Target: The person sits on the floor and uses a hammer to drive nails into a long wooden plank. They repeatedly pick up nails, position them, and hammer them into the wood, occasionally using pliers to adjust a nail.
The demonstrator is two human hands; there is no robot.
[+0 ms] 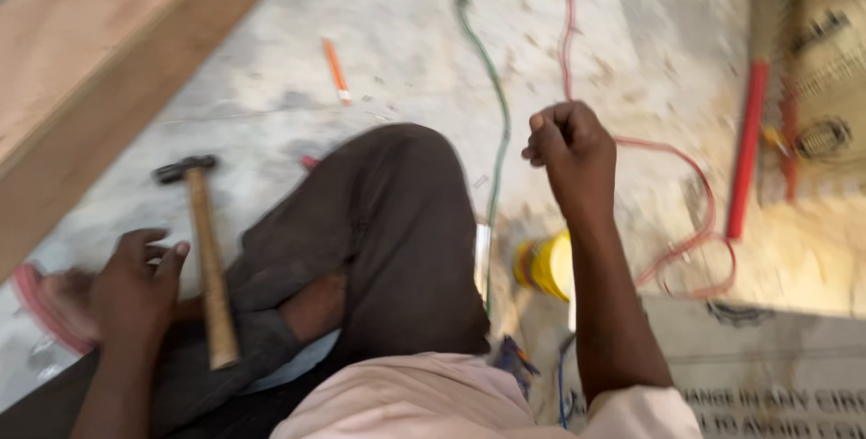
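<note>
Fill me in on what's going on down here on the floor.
A person sits on the dusty floor with one knee bent up. Their left hand rests low beside a wooden-handled hammer lying by the leg, fingers spread and not gripping it. Their right hand is raised in a closed fist above a yellow container. Red and green cables trail across the floor.

Black-headed, tan-handled hammer point(206, 258); orange pencil point(336, 70); red cable point(672, 222); green cable point(494, 105).

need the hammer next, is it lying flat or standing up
Lying flat: the hammer rests on the floor, handle beside the left hand, head pointing away.
</note>
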